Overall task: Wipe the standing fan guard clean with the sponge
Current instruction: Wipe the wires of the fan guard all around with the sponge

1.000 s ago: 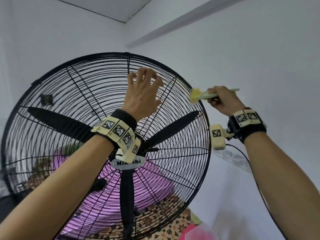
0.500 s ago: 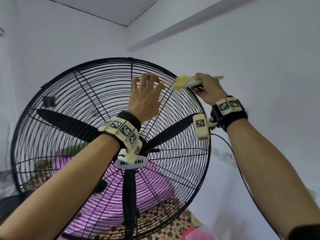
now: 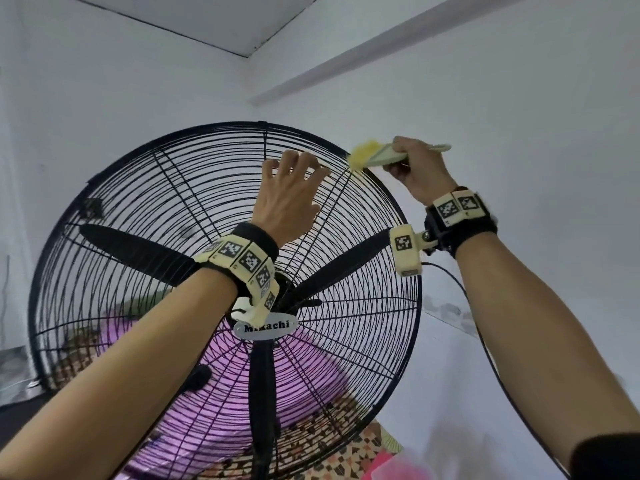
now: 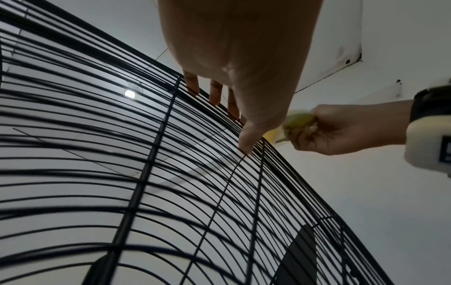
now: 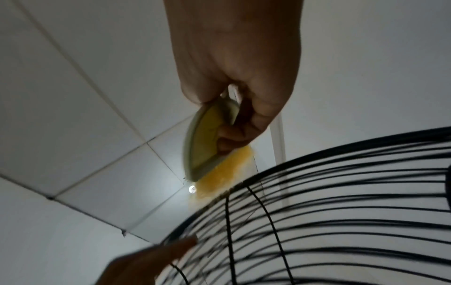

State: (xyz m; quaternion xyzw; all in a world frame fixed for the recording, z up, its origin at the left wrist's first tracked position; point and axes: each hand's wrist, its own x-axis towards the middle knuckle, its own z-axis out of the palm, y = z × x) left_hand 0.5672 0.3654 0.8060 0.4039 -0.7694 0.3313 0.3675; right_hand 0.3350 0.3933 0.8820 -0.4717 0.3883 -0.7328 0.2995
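Right hand sponge on guard rim

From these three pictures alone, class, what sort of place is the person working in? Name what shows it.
Probably a room in a home, though that is not certain: plain white walls meet a panelled ceiling, a large black standing fan fills the view, and a patterned floor mat shows behind the fan.

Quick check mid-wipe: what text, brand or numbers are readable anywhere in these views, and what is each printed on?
"Mikachi": on the silver oval badge at the hub of the fan guard; the wrist camera covers the top of its third letter.
Square coded markers on the left wrist band and right wrist band: patterns only, no words.
Nothing readable in either wrist view.
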